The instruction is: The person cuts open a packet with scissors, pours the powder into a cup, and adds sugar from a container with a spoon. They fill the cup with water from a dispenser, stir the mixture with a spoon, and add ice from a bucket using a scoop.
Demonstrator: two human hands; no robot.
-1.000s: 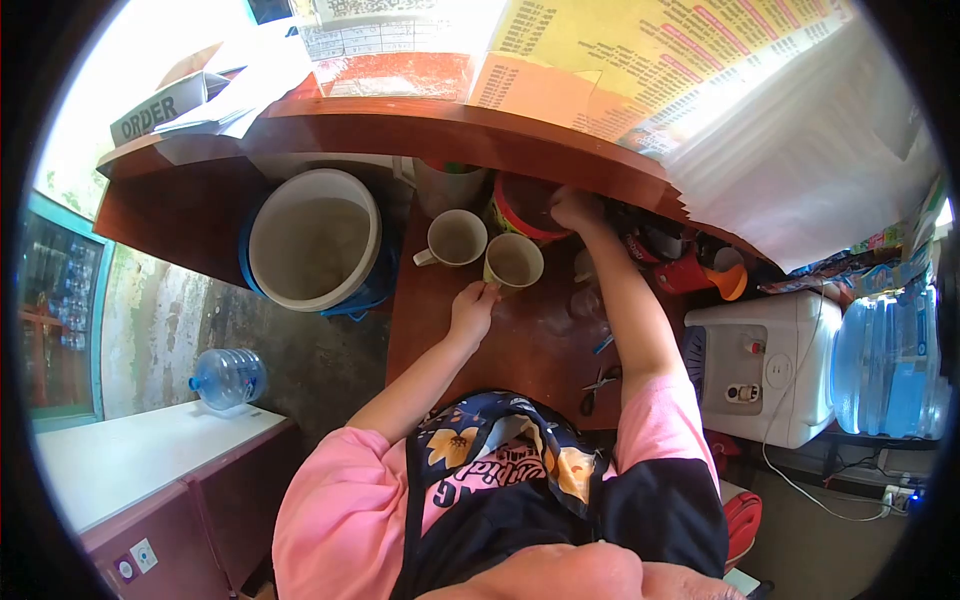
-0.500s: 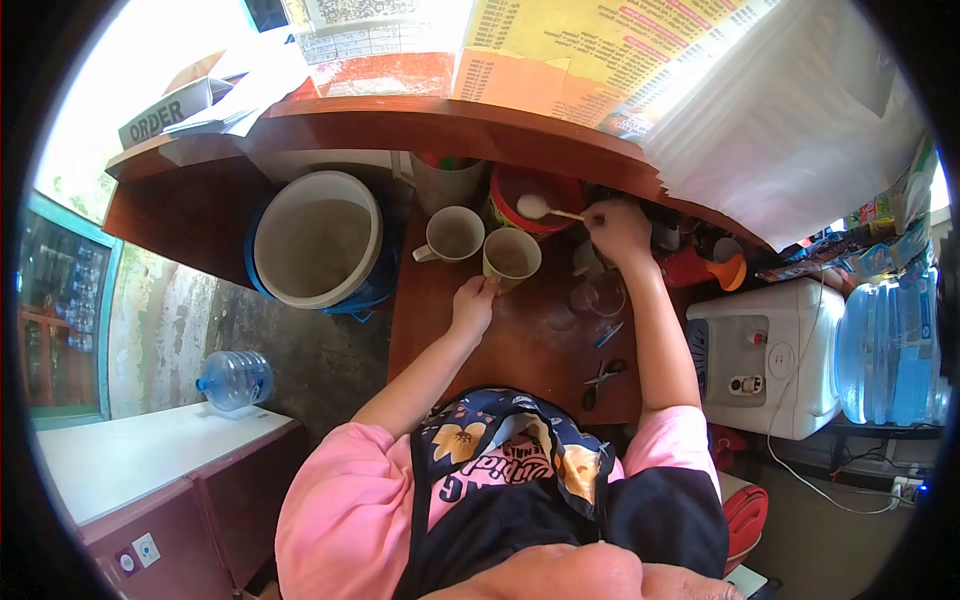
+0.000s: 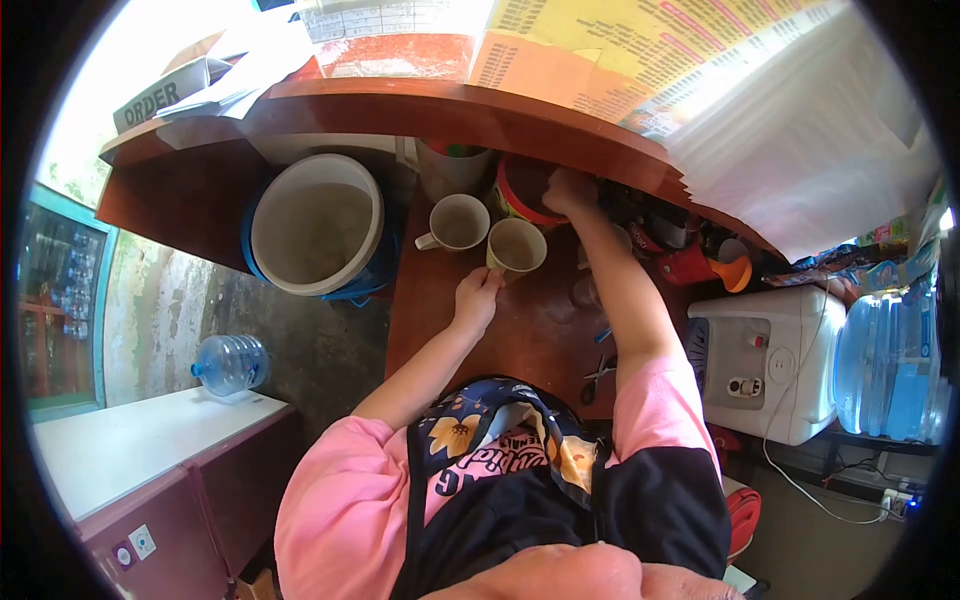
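My left hand [image 3: 478, 298] grips the handle of a light-coloured mug [image 3: 517, 247] standing on the brown wooden table [image 3: 490, 350]. Just behind and left of it is a second mug [image 3: 459, 222], its handle turned left. My right hand [image 3: 572, 192] reaches under the shelf to the rim of a red tub [image 3: 516, 192]. The fingers look closed, and the spoon they held half a second earlier is hidden inside or behind the tub's edge. A clear round container [image 3: 586, 291] sits beneath my right forearm, partly covered.
Left of the table stands a white bucket [image 3: 258, 232] inside a blue one. Scissors [image 3: 597, 378] lie near the front. The curved shelf [image 3: 400, 108] overhangs the back. An orange funnel-like piece [image 3: 735, 273] and a water dispenser [image 3: 765, 365] are at the right.
My right hand has moved left and away from me to the red tub, taking the filled spoon out of sight. My left hand stays at the mug's handle.
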